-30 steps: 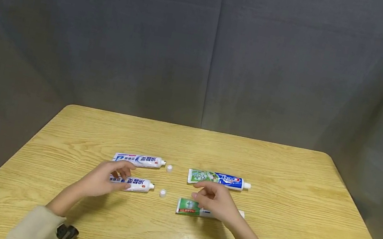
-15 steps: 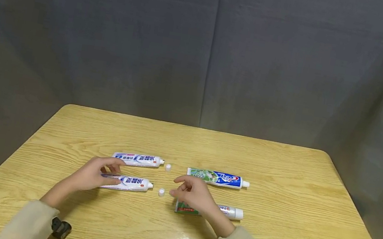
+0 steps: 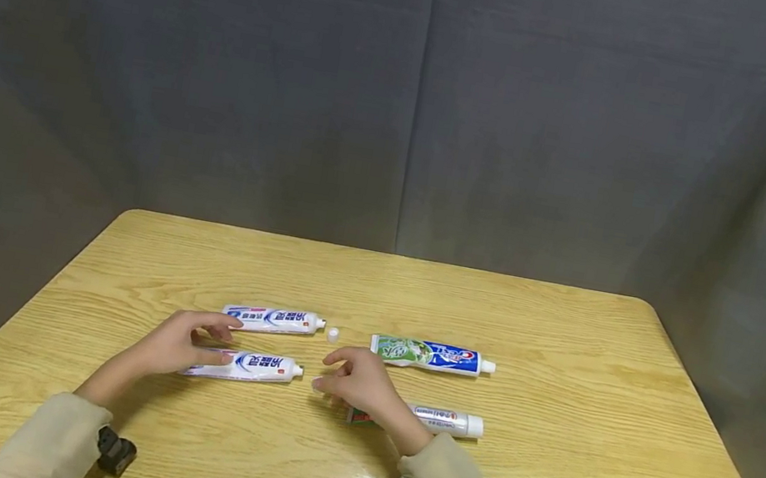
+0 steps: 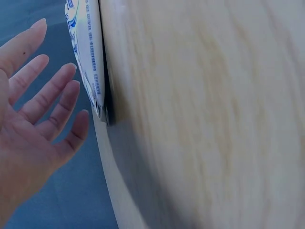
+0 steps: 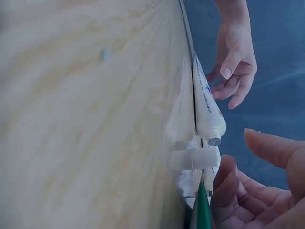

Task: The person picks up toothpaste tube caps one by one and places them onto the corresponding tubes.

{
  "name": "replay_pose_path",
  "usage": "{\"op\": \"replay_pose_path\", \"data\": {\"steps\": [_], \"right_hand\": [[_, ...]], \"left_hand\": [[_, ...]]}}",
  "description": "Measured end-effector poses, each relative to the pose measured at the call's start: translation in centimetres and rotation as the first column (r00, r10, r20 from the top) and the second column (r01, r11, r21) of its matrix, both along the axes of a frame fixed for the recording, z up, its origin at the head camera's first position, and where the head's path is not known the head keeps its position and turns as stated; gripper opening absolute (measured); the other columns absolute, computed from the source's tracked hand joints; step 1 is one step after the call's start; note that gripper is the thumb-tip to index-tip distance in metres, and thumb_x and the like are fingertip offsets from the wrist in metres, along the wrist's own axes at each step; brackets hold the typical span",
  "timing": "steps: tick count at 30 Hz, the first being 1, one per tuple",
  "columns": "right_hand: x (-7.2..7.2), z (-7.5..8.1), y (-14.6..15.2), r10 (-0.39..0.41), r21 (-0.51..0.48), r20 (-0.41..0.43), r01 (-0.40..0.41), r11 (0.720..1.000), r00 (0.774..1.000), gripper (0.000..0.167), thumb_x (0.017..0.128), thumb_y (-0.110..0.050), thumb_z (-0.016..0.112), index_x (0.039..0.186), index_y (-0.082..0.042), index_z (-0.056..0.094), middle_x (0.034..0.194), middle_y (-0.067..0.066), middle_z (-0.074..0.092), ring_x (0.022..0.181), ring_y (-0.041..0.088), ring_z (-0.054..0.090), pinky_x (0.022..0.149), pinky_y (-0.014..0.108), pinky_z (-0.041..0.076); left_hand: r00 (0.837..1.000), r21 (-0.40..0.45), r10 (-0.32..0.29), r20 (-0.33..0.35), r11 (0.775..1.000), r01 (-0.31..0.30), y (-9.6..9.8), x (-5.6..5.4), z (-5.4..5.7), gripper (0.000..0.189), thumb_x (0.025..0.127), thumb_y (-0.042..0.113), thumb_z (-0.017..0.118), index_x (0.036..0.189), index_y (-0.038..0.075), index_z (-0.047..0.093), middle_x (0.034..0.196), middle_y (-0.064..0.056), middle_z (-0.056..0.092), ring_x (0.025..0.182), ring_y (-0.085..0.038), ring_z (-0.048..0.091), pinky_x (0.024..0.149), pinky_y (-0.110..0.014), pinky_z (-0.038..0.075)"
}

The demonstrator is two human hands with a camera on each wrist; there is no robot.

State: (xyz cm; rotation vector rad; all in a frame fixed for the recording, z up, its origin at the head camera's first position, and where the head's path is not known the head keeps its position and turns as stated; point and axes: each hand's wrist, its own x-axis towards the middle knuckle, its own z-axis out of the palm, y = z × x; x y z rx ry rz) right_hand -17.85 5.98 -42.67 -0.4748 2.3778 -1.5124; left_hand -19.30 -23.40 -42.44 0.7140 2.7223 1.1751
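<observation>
My left hand (image 3: 171, 343) hovers at the crimped end of the nearer white-and-blue toothpaste tube (image 3: 262, 369), which has a bare nozzle. In the left wrist view, the spread fingers (image 4: 52, 90) stand apart from this tube (image 4: 90, 52). My right hand (image 3: 363, 379) is over the left end of a green-and-white toothpaste tube (image 3: 444, 422). Its thumb and fingers (image 5: 267, 143) are parted and loosely bent. Beside them a white cap (image 5: 195, 159) stands on the table; the right fingertips mostly hide it in the head view.
Behind lies a second white-and-blue tube (image 3: 274, 320), uncapped, with a white cap (image 3: 332, 334) by its nozzle. A green-and-blue toothpaste tube (image 3: 435, 356) lies at the back right. All rest on a wooden table (image 3: 563, 345) with a dark curtain (image 3: 405, 107) behind it.
My right hand has moved left, from above the green-and-white tube to the nearer cap. My left hand has shifted slightly left, exposing more of the nearer white-and-blue tube.
</observation>
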Motion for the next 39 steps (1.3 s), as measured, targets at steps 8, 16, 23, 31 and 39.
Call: {"op": "replay_pose_path", "data": {"steps": [8, 16, 23, 31, 39], "right_hand": [[-0.2, -0.3, -1.2, -0.044, 0.036, 0.105, 0.04, 0.999, 0.994, 0.029, 0.074, -0.006, 0.071, 0.099, 0.006, 0.062, 0.058, 0.01, 0.061, 0.044, 0.015, 0.055, 0.045, 0.029, 0.048], [-0.3, -0.6, -1.7, -0.044, 0.142, 0.028, 0.04, 0.989, 0.999, 0.004, 0.073, -0.002, 0.071, 0.073, -0.002, 0.067, 0.05, 0.006, 0.058, 0.038, 0.01, 0.051, 0.042, 0.025, 0.044], [0.0, -0.4, -1.6, -0.058, 0.107, 0.039, 0.054, 0.993, 0.998, 0.009, 0.079, 0.0, 0.066, 0.07, 0.001, 0.065, 0.053, 0.008, 0.058, 0.042, 0.014, 0.054, 0.042, 0.026, 0.046], [0.5, 0.0, -1.3, -0.065, 0.103, 0.065, 0.058, 0.993, 0.996, 0.013, 0.083, -0.001, 0.06, 0.072, 0.002, 0.066, 0.057, 0.009, 0.061, 0.045, 0.015, 0.056, 0.041, 0.025, 0.044], [0.8, 0.1, -0.9, -0.067, 0.056, 0.119, 0.061, 0.997, 0.991, 0.013, 0.086, -0.002, 0.056, 0.079, 0.002, 0.066, 0.061, 0.009, 0.063, 0.044, 0.014, 0.055, 0.039, 0.022, 0.039]], "left_hand": [[1.0, -0.018, 0.003, 0.008, 1.0, -0.003, -0.2, -0.2, -0.3, 0.043, 0.076, 0.014, 0.073, 0.114, 0.0, 0.06, 0.093, -0.007, 0.065, 0.087, -0.025, 0.059, 0.072, -0.04, 0.047], [0.999, -0.03, -0.022, 0.037, 0.999, 0.023, 0.0, -0.5, -0.5, 0.043, 0.076, 0.016, 0.073, 0.113, 0.0, 0.06, 0.095, -0.007, 0.064, 0.09, -0.025, 0.058, 0.078, -0.043, 0.046], [0.996, -0.074, -0.076, 0.04, 0.994, 0.079, 0.1, -1.0, -0.6, 0.038, 0.077, 0.017, 0.073, 0.107, -0.002, 0.063, 0.097, -0.009, 0.065, 0.088, -0.023, 0.059, 0.077, -0.037, 0.047], [0.994, -0.1, -0.107, 0.03, 0.989, 0.109, 0.3, -1.1, -0.5, 0.032, 0.076, 0.019, 0.073, 0.101, 0.0, 0.066, 0.09, -0.003, 0.064, 0.08, -0.016, 0.056, 0.071, -0.031, 0.047], [0.988, -0.142, -0.153, 0.005, 0.978, 0.152, 0.6, -1.2, -0.5, 0.03, 0.077, 0.018, 0.073, 0.099, 0.0, 0.066, 0.085, 0.002, 0.061, 0.076, -0.013, 0.05, 0.069, -0.028, 0.044]]}}
